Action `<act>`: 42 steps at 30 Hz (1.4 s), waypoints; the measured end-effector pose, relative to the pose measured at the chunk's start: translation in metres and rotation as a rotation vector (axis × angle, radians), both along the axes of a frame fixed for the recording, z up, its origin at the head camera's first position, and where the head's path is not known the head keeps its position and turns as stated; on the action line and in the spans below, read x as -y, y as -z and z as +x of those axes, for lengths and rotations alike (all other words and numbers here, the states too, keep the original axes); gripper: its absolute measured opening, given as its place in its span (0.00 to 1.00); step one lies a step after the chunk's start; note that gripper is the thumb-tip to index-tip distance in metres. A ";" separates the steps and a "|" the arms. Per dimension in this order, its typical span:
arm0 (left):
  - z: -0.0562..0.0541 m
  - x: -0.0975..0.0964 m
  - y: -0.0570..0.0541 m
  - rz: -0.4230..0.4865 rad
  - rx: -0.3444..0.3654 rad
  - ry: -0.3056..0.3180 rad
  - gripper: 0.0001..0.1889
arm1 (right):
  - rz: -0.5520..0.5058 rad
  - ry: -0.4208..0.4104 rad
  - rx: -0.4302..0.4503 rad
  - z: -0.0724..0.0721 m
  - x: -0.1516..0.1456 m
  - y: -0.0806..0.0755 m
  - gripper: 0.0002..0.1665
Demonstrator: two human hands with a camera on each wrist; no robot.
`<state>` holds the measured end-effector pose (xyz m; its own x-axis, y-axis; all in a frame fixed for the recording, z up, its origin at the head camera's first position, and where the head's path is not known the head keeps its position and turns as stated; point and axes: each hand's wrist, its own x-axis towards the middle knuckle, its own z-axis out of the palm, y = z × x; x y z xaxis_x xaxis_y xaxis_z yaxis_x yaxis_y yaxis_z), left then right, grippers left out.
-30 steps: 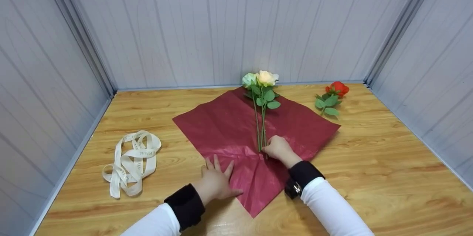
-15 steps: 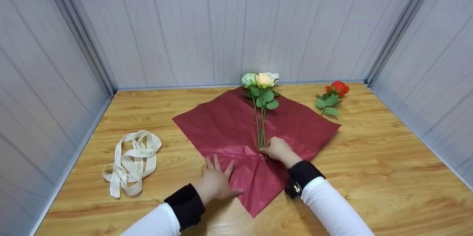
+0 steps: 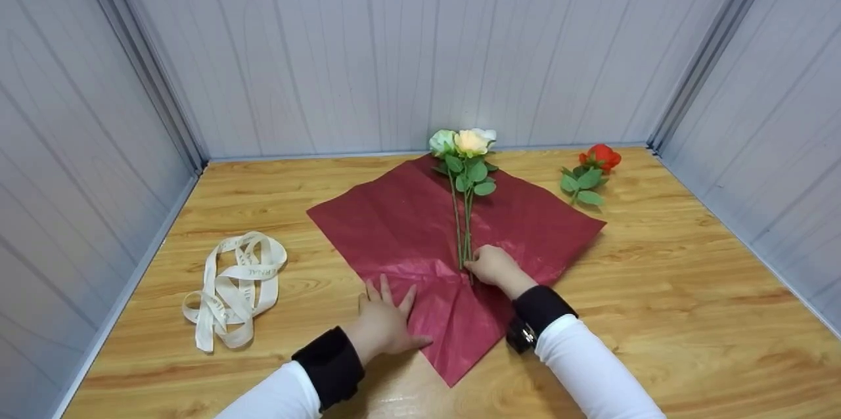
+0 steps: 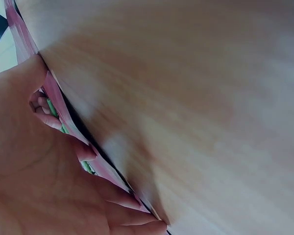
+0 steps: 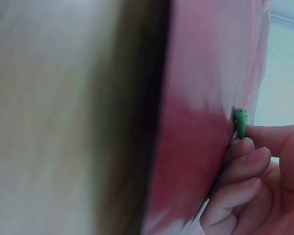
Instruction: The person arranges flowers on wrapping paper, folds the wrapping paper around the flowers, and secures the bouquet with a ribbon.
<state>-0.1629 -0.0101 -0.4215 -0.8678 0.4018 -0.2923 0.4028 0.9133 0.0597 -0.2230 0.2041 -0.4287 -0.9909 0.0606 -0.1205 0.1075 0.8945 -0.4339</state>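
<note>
A dark red sheet of wrapping paper point(image 3: 387, 215) lies spread like a diamond on the table. On its middle rest artificial roses with pale blooms point(image 3: 473, 142) at the back and green stems point(image 3: 458, 228) pointing toward me. My right hand point(image 3: 494, 266) pinches a stem near its lower end; in the right wrist view the green stem end point(image 5: 241, 122) shows between thumb and curled fingers. My left hand point(image 3: 384, 324) lies flat with spread fingers across the paper's front left edge. In the left wrist view its palm point(image 4: 34, 161) and straight fingers reach along that edge.
A loosely looped cream ribbon point(image 3: 243, 287) with printed letters lies at the left of the wooden table point(image 3: 690, 301). At the back right lies a red rose point(image 3: 599, 157) with green leaves. Pale panels point(image 3: 407, 44) wall in the back and both sides.
The right hand has dipped slightly toward me with the stem, and the cream bloom has come down a little beside the others. The left hand stays where it was.
</note>
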 end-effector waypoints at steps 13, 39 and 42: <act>0.000 0.000 0.000 0.031 0.016 0.003 0.49 | -0.161 0.016 0.067 0.002 -0.007 -0.004 0.18; 0.000 0.000 -0.001 -0.001 -0.010 0.011 0.49 | -0.232 0.231 -0.093 0.005 -0.089 -0.019 0.16; 0.000 0.000 -0.001 -0.004 -0.008 0.012 0.49 | -0.186 0.316 -0.190 0.008 -0.108 -0.019 0.16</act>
